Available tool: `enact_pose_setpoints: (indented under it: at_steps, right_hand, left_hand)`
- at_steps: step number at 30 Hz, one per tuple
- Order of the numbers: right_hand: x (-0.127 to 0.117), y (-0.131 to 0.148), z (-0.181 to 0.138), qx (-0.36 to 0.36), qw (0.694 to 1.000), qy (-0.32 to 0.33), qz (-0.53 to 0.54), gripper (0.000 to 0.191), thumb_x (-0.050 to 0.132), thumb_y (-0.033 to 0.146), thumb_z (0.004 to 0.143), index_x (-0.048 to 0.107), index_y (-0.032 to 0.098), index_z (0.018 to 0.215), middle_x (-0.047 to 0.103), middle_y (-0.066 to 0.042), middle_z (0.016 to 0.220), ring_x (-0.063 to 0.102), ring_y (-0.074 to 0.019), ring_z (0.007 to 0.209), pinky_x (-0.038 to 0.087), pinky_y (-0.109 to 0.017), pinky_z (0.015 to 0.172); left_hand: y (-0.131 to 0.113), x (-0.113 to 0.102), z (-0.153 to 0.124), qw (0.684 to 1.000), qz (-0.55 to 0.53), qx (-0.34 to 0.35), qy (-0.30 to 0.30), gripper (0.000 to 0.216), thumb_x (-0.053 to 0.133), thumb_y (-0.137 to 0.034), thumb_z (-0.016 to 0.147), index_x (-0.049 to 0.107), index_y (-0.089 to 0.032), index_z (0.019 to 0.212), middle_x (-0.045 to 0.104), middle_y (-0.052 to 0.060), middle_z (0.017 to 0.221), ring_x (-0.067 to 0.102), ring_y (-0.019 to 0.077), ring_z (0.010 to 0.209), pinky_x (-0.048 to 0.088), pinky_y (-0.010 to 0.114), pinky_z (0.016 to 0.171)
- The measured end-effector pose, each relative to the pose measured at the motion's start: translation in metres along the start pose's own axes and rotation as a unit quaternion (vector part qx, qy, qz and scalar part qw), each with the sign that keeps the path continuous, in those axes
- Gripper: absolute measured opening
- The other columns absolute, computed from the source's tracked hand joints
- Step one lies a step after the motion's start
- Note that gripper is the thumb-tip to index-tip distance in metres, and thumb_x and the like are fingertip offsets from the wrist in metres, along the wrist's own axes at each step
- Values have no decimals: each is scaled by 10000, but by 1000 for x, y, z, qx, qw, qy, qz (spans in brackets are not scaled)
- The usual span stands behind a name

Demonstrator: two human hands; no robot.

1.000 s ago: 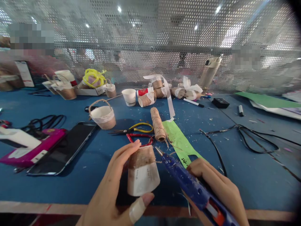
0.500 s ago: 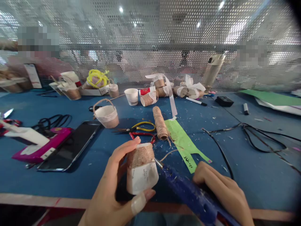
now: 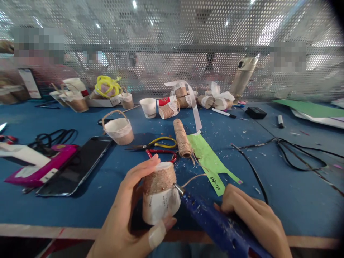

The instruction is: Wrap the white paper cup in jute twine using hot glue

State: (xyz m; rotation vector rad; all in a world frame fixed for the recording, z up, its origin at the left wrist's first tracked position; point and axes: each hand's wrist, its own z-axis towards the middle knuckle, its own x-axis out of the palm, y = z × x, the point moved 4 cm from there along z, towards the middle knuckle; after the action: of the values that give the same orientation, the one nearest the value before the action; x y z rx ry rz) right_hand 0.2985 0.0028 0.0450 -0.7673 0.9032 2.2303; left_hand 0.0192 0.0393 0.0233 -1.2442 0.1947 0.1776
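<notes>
In my left hand [image 3: 129, 211] is a paper cup [image 3: 160, 206], upside down or tilted, its upper half wound with brown twine [image 3: 161, 179]. A bandage wraps the left thumb. My right hand [image 3: 249, 211] grips a blue glue gun [image 3: 212, 222], whose metal tip touches or nearly touches the cup's right side at the lower edge of the winding. A loose strand of twine runs from there toward a twine spool [image 3: 182, 138]. Behind the cup lie scissors [image 3: 158, 145] with yellow and red handles. A green paper strip [image 3: 205, 161] lies beside the spool.
A small twine-handled basket [image 3: 119, 130], a white cup [image 3: 148, 107] and several wrapped cups stand farther back. At left are a phone [image 3: 76, 166] and a magenta device [image 3: 44, 166]. Black cables [image 3: 295, 154] cross the right side. A perforated metal screen [image 3: 166, 46] closes the back.
The view has shifted slightly, so most table items sit a little left and higher. The cup and the glue gun tip have moved slightly left together; both grips stay the same.
</notes>
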Motion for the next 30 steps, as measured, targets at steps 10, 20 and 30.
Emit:
enact_pose_setpoints:
  at_steps: [10,20,30]
  right_hand:
    - [-4,7,3,9,999,-51,1,194,614,206,1070,469,314,1000,563,90,793,541,-98,549,433,-202,529]
    - [-2,4,-3,17,999,-27,5,272,638,254,1089,379,317,1035,463,84,842,497,-93,573,410,-207,533]
    - [-3,1,-6,12,1000,-15,19,264,636,279,1102,380,317,1052,423,77,876,493,-95,596,414,-209,550]
  left_hand:
    - [2,-2,2,999,20,26,10,688,910,-700,1046,692,-466,1655,626,74,1898,575,457,1804,556,703,1481]
    - [10,-11,2,996,41,59,44,777,951,-599,1035,610,-547,1731,633,42,1896,620,439,1781,610,665,1442]
    - [8,-10,4,996,51,58,49,752,908,-681,1063,616,-520,1737,616,53,1914,602,421,1797,607,608,1446]
